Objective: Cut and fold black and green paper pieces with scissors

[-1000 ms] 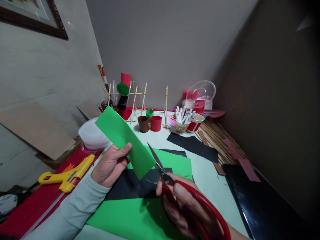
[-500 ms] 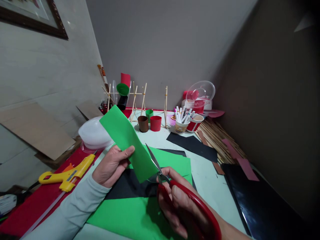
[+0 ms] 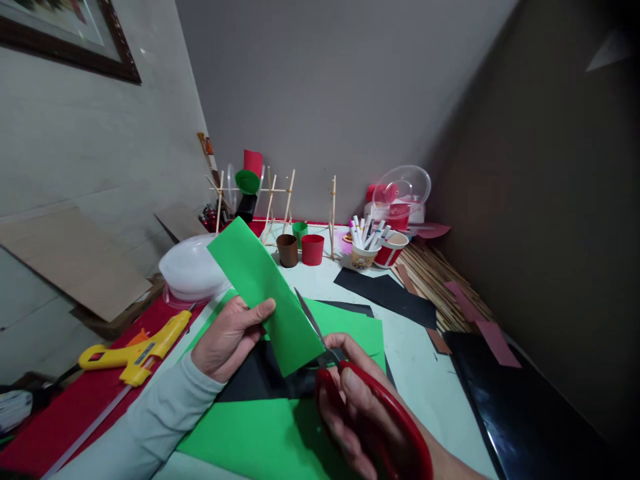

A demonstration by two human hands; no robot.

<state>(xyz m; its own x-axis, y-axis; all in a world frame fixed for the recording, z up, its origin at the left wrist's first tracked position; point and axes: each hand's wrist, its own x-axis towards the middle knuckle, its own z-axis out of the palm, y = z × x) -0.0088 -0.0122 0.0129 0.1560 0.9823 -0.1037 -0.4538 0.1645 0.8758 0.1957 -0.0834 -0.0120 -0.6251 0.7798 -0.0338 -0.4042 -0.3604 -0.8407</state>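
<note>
A green strip of craft sheet (image 3: 270, 293) is pinched in my left hand (image 3: 234, 337), thumb on its face, tilted up above the table. My right hand (image 3: 357, 407) is wrapped round the red handles of a pair of scissors (image 3: 380, 400). The blades lie along the strip's right edge near its lower corner, one blade showing beyond the edge. Below both hands lie a large green sheet (image 3: 240, 433) and a black sheet (image 3: 245, 380), partly covered by my hands. Another green sheet (image 3: 355, 330) lies behind the scissors.
A yellow glue gun (image 3: 145, 347) rests at the left on a red surface. Brown (image 3: 287, 251) and red (image 3: 313, 251) small cups stand at the back near stick frames. A cup of markers (image 3: 364, 256), bamboo sticks (image 3: 445, 287) and a glossy black object (image 3: 520, 407) are at the right.
The green strip has shifted slightly right and down with my left hand, towards the scissors. More of its lower right corner now lies at the blades. My right hand stays nearly in place.
</note>
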